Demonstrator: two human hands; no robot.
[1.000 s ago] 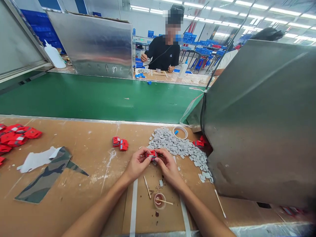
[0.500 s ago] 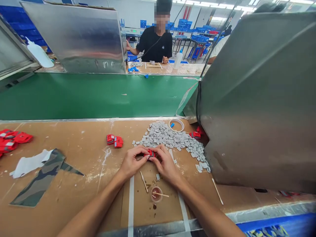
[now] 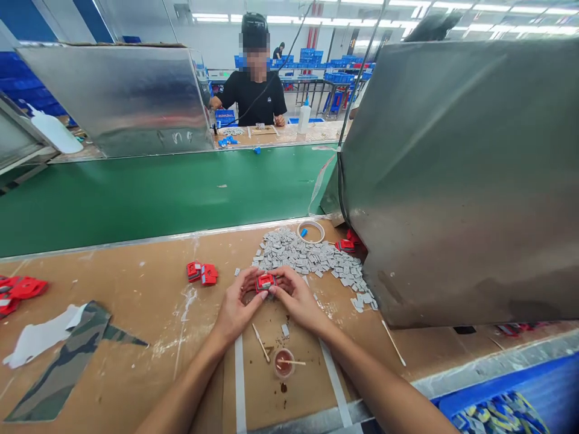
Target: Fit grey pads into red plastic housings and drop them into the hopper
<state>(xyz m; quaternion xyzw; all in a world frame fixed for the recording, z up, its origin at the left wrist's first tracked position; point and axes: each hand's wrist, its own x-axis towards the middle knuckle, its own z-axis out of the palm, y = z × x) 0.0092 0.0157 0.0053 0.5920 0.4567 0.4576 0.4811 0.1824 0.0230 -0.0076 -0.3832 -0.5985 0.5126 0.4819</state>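
Both of my hands grip one small red plastic part (image 3: 266, 281) with a grey patch on its near side. My left hand (image 3: 239, 302) pinches its left end, and my right hand (image 3: 293, 298) has its right end between thumb and fingers. Just beyond them spreads a heap of small grey plates (image 3: 294, 253). On the board nearer to me lie a cotton swab (image 3: 261, 342), a single grey plate (image 3: 284, 330) and a small cup (image 3: 283, 364) of brownish liquid with a stick across it.
Two red parts (image 3: 202, 273) lie to the left, near a camouflage cloth piece (image 3: 58, 367). A tape roll (image 3: 311, 232) rests on the heap's far edge. A large metal housing (image 3: 470, 187) blocks the right. Across the green belt (image 3: 163, 199) sits a person (image 3: 254, 99).
The camera view has tilted and shifted a little. The red part has been turned in my hands, so more of its face shows between my fingers. Both hands still hold it.
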